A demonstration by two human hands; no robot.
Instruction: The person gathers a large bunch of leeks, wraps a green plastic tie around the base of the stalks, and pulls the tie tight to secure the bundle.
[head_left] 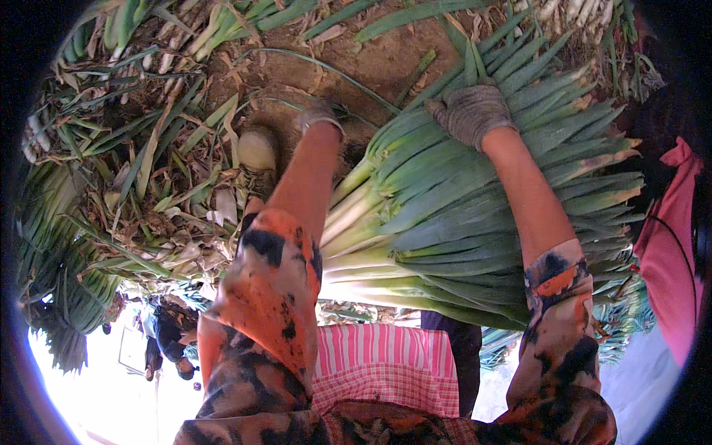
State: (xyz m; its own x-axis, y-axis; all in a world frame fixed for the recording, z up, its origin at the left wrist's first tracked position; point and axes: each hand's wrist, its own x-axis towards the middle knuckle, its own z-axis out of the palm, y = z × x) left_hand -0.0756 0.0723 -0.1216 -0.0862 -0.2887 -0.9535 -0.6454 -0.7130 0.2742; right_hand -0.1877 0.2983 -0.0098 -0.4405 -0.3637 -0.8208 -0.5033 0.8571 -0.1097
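Observation:
A big heap of long green onions [445, 215] lies in front of me, pale stalks toward the left and green leaves fanned out to the right. My right hand [475, 115], in a grey knit glove, is closed on some leaves at the heap's far side, its thumb to the left. My left hand [317, 115], also gloved, is down by the bare soil left of the heap. Its fingers are smeared and partly hidden, so I cannot make out what they hold. A thin leaf arches across the soil close to this hand.
Dry husks and trimmed leaves [178, 193] litter the ground on the left, near a rounded pale object [257, 148]. More onions [52, 230] lie at the left edge. Pink cloth [671, 245] hangs at the right. A person [170, 330] appears at the lower left.

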